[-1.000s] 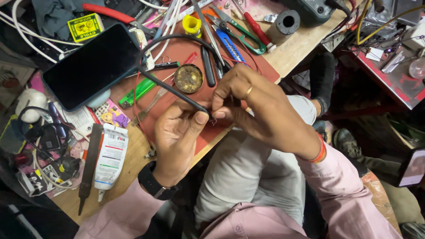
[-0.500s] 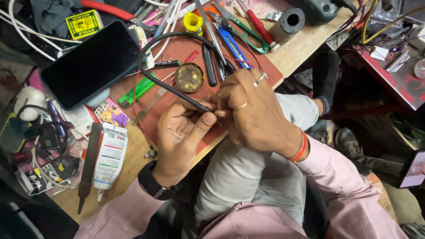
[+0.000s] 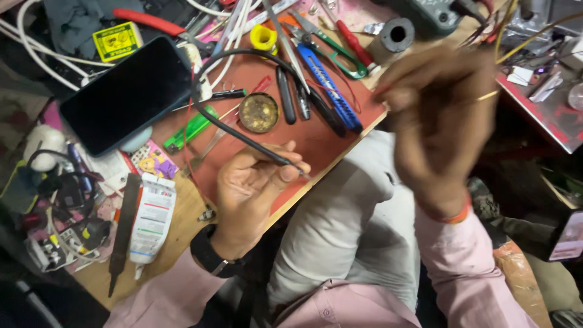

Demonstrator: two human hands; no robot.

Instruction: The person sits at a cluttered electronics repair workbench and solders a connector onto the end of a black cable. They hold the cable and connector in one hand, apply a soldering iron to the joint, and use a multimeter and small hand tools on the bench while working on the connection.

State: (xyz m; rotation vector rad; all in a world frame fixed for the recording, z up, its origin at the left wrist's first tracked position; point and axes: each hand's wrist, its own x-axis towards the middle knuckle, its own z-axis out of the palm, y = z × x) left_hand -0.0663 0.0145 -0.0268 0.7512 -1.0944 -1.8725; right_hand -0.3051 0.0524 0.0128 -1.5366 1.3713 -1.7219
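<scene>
1. Your left hand (image 3: 252, 194) has a narrow grip on the black cable (image 3: 243, 135): thumb and fingertips pinch it close to its free end, palm up, just above the near edge of the tabletop (image 3: 182, 234).
2. Your right hand (image 3: 440, 121) is lifted over the right edge of the tabletop and badly blurred. Its fingers look curled, but I cannot tell whether its grip holds anything.
3. The cable runs from your pinch up and left across the red mat (image 3: 316, 143), then loops back past the round tin (image 3: 258, 112) toward the tools at the far side.
4. Judging from this, the work is on the cable's end. Keep the pinch close to the tip so that it does not flex, and rest your left wrist on the tabletop edge for steadiness.
5. Bring the right hand in slowly and only once the tip is still; the two hands are well apart now.
6. Mind what lies just beyond: the blue utility knife (image 3: 331, 91) and the green-handled scissors (image 3: 337, 54) lie near the cable's loop, and a tug could drag them.
7. To the left, the dark phone (image 3: 127, 94) and the white tube (image 3: 152, 218) lie clear of your pinch.
</scene>
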